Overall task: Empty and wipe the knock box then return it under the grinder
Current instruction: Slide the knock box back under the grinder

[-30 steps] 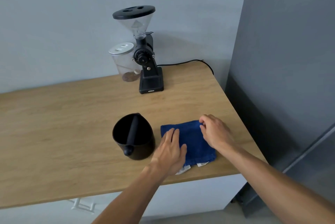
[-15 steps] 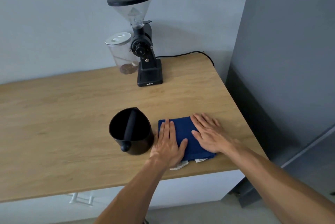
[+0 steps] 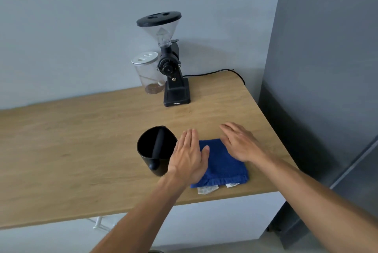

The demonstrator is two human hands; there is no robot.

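From the head view, we rest our left hand [image 3: 189, 155] and right hand [image 3: 239, 143] flat and open on the blue cloth [image 3: 222, 167], holding nothing. The knock box [image 3: 156, 151] stands near the front edge of the tabletop [image 3: 71, 150], touching our left hand and well apart from the grinder [image 3: 172, 72]. A careless push could tip it off.

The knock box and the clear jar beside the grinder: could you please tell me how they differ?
The knock box is opaque black, while the clear jar is see-through. The knock box is open-topped with a bar across its mouth; the jar wears a white lid. The knock box stands near the front edge by the blue cloth; the jar stands at the back by the grinder. Both stand upright on the wooden counter.
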